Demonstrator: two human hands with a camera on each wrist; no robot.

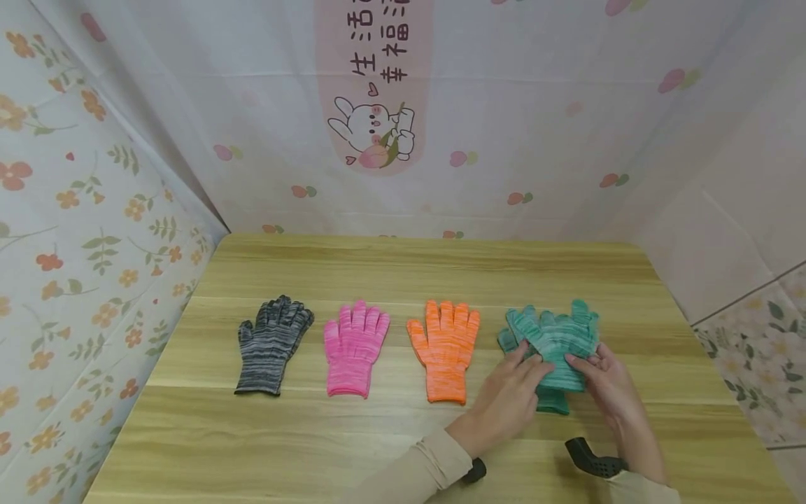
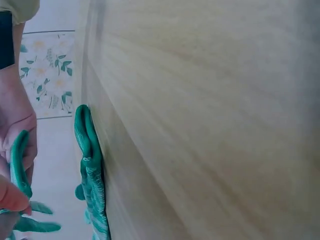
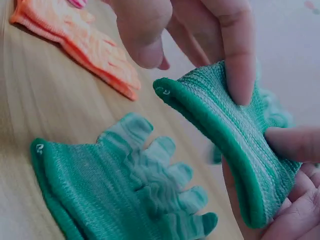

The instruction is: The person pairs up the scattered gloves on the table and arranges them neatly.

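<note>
One teal-green knit glove (image 1: 560, 350) is held up by both hands, its cuff toward the person and its fingers pointing away. The left hand (image 1: 510, 395) holds it near the left side of the cuff, a finger lying on the knit. At the opposite side the right hand (image 1: 613, 385) pinches it, thumb on top and the other fingers beneath. A second green glove (image 3: 105, 185) lies flat on the table below, partly hidden in the head view. In the left wrist view, the held glove (image 2: 19, 165) shows only in part at the left edge.
Left of the hands, an orange glove (image 1: 446, 350), a pink glove (image 1: 357, 346) and a dark grey glove (image 1: 271, 350) lie in a row on the wooden table (image 1: 315, 448). A printed curtain (image 1: 535, 126) hangs behind the table. Black wrist mounts (image 1: 592, 458) sit below the hands.
</note>
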